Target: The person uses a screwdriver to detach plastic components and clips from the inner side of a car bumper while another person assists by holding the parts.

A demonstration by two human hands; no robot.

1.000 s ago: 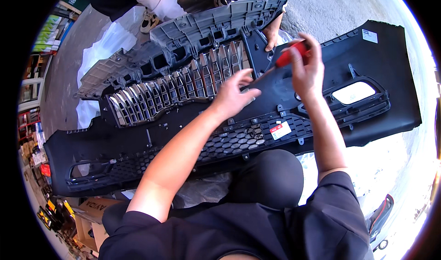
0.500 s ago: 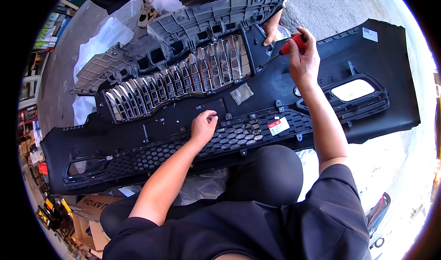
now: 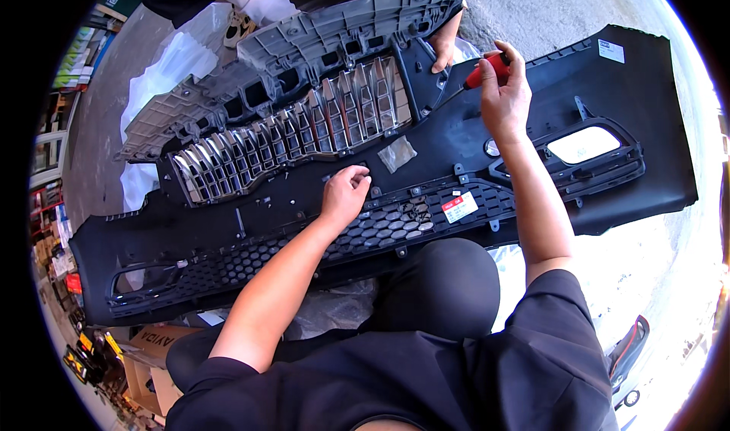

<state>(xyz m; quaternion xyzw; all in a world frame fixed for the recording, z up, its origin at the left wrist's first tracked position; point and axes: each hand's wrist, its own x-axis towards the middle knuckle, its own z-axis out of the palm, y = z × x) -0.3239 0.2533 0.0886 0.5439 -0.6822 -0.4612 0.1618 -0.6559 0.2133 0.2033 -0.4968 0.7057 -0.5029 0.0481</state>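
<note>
A large black car bumper (image 3: pixel 449 146) lies in front of me with its inner side up. My right hand (image 3: pixel 507 104) is wrapped round the red handle of a screwdriver (image 3: pixel 496 69). Its shaft slants down and left to the bumper near the right end of the chrome-slatted grille (image 3: pixel 363 100); the tip's exact contact is hard to make out. Over the middle of the bumper, above the honeycomb mesh (image 3: pixel 378 225), my left hand (image 3: pixel 344 197) has its fingers curled against the thumb. Whatever they hold, if anything, cannot be seen.
Beyond the grille, a grey ribbed plastic panel (image 3: pixel 304 39) stands along the bumper. Another person's hand (image 3: pixel 443 52) rests at its right end. A small plastic bag (image 3: pixel 398 155) and tiny clips lie on the bumper. Plastic sheeting (image 3: pixel 163 69) and a cardboard box (image 3: pixel 141 381) are at the left.
My left hand has moved slightly right and up, its fingers still curled. The screwdriver stays at nearly the same spot in my right hand, whose grip has shifted a little.
</note>
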